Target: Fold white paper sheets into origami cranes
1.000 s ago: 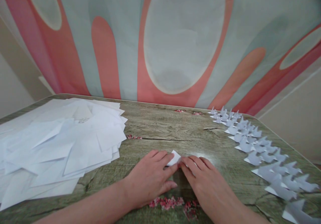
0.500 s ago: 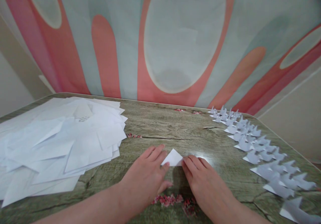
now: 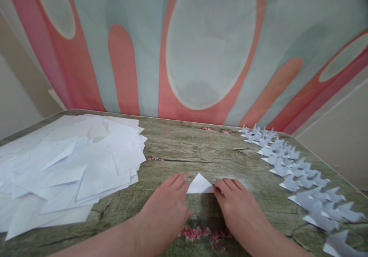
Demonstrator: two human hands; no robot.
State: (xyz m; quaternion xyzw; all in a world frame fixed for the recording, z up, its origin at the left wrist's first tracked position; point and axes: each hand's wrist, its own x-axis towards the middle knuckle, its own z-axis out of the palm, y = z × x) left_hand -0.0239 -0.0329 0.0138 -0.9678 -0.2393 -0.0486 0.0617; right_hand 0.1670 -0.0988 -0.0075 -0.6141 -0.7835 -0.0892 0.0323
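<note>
A small sheet of white paper (image 3: 199, 185), folded into a triangle with its point facing away, lies on the table between my hands. My left hand (image 3: 169, 205) rests flat at its left corner, fingers stretched forward and the thumb apart, below the paper's lower edge. At the right corner, my right hand (image 3: 238, 205) has its fingers curled in and closed on the paper's tip. The fingertips hide both side corners.
On the left spreads a large heap of white paper sheets (image 3: 106, 168). Rows of folded paper birds (image 3: 280, 168) stand along the right side of the wood-patterned table (image 3: 184, 142). A wall with a coral and grey pattern (image 3: 201, 114) rises behind.
My left thumb has come off the paper's lower left corner and sits lower. More of the triangle's lower edge shows, and my right hand has shifted slightly right with the corner.
</note>
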